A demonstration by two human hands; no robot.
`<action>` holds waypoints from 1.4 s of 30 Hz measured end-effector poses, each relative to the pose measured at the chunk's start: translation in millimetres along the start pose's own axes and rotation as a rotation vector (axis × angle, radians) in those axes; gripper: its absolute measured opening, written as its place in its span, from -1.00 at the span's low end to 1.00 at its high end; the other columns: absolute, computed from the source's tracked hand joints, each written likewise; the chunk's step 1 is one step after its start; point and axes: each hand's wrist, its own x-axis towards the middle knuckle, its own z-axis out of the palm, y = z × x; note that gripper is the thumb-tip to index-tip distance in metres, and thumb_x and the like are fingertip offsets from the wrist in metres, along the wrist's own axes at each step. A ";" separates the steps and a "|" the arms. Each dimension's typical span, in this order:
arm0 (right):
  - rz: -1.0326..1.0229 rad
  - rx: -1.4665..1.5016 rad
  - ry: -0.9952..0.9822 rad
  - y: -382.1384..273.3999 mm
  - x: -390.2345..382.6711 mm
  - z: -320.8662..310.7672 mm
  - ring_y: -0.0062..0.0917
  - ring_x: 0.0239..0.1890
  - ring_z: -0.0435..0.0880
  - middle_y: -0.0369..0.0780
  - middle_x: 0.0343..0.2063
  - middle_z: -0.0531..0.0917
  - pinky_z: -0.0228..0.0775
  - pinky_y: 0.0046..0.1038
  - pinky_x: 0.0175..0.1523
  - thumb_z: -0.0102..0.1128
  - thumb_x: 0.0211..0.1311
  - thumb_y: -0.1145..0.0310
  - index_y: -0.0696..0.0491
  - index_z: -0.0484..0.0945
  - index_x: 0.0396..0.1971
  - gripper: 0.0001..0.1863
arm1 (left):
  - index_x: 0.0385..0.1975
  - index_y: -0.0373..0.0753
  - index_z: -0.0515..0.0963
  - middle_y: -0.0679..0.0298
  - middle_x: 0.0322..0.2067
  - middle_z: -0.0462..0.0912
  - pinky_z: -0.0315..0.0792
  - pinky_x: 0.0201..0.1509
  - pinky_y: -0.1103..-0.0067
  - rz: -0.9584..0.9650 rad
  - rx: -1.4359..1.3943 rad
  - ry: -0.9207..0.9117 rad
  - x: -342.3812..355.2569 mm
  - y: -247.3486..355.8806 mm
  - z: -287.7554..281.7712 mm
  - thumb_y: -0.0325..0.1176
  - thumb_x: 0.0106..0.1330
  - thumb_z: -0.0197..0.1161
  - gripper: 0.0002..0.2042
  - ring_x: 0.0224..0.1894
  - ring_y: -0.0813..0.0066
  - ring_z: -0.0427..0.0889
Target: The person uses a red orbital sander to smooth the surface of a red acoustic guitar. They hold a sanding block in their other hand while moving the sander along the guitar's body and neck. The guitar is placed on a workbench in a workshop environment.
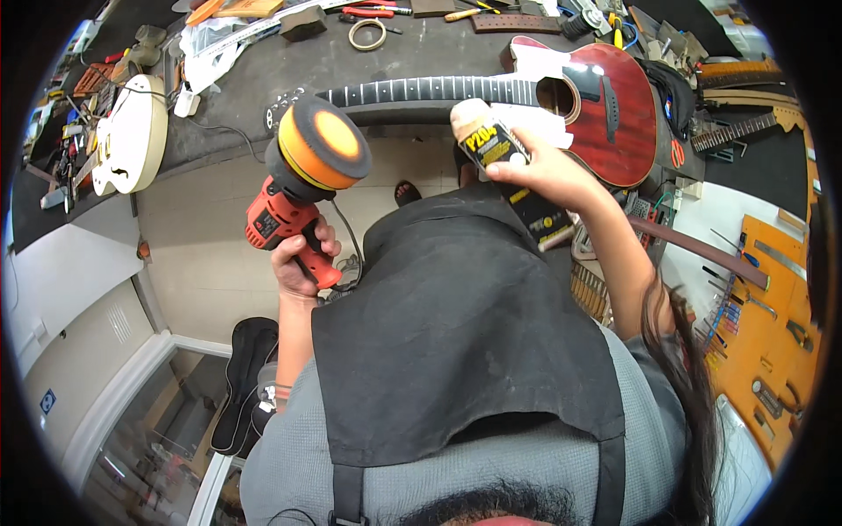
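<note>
My left hand [303, 260] is wrapped round the handle of a red corded polisher [279, 215], lifted in front of the bench. Its round orange foam pad [324, 145] is tilted up toward me, with a dark ring around a brighter middle. In my right hand [548, 175] is a black bottle [537, 213] with yellow print, gripped round its middle. The bottle leans, its pale end up and to the left, apart from the pad. Beyond both hands a dark red acoustic guitar [627, 114] lies on the bench, its neck pointing left behind the pad.
The dark workbench [254, 101] carries a tape roll [367, 35], pliers and other tools along its back. A cream guitar body [136, 131] lies at the left. At the right hangs an orange tool board [772, 324]. A black guitar bag [246, 377] stands at lower left.
</note>
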 end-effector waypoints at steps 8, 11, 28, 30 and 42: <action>0.028 -0.170 -0.163 5.7 -11.6 24.6 -0.38 0.16 0.78 -0.07 0.09 0.80 0.57 -0.33 0.32 0.73 0.23 -0.07 0.22 0.58 0.38 -0.10 | 0.26 -0.25 0.50 0.24 -0.24 0.59 0.61 -0.17 0.42 -0.018 0.012 0.052 -9.4 -11.9 -12.5 -0.27 0.19 0.52 -0.39 -0.24 0.36 0.64; -0.035 -0.162 -0.208 -16.7 -10.8 26.8 -0.40 0.14 0.78 -0.08 0.08 0.80 0.59 -0.33 0.29 0.73 0.23 -0.08 0.21 0.57 0.39 -0.09 | 0.22 -0.34 0.56 0.15 -0.25 0.68 0.69 -0.22 0.37 -0.005 -0.020 0.101 -15.4 -16.2 -12.4 -0.31 0.17 0.51 -0.41 -0.28 0.27 0.74; -0.255 -0.521 -0.230 -55.7 -25.1 53.0 0.06 0.17 0.83 0.09 0.06 0.83 0.65 -0.07 0.26 0.61 0.29 -0.12 0.12 0.56 0.36 -0.18 | 0.15 -0.34 0.48 0.32 -0.42 0.49 0.43 -0.47 0.62 -0.123 -0.137 -0.106 -27.5 -19.1 -16.1 -0.36 0.34 0.45 -0.56 -0.50 0.57 0.46; -0.254 -0.535 -0.223 -56.2 -26.8 54.4 0.05 0.18 0.83 0.09 0.07 0.83 0.65 -0.06 0.27 0.60 0.29 -0.12 0.11 0.55 0.38 -0.17 | 0.14 -0.34 0.48 0.32 -0.42 0.49 0.43 -0.47 0.62 -0.135 -0.127 -0.110 -28.3 -17.0 -17.4 -0.35 0.35 0.45 -0.56 -0.50 0.58 0.46; -0.255 -0.547 -0.198 -53.1 -30.5 54.3 0.05 0.19 0.82 0.10 0.12 0.82 0.65 -0.06 0.29 0.60 0.30 -0.11 0.11 0.55 0.40 -0.17 | 0.10 -0.31 0.49 0.34 -0.42 0.49 0.43 -0.46 0.62 -0.160 -0.083 -0.094 -24.6 -13.1 -7.4 -0.32 0.36 0.41 -0.60 -0.53 0.59 0.47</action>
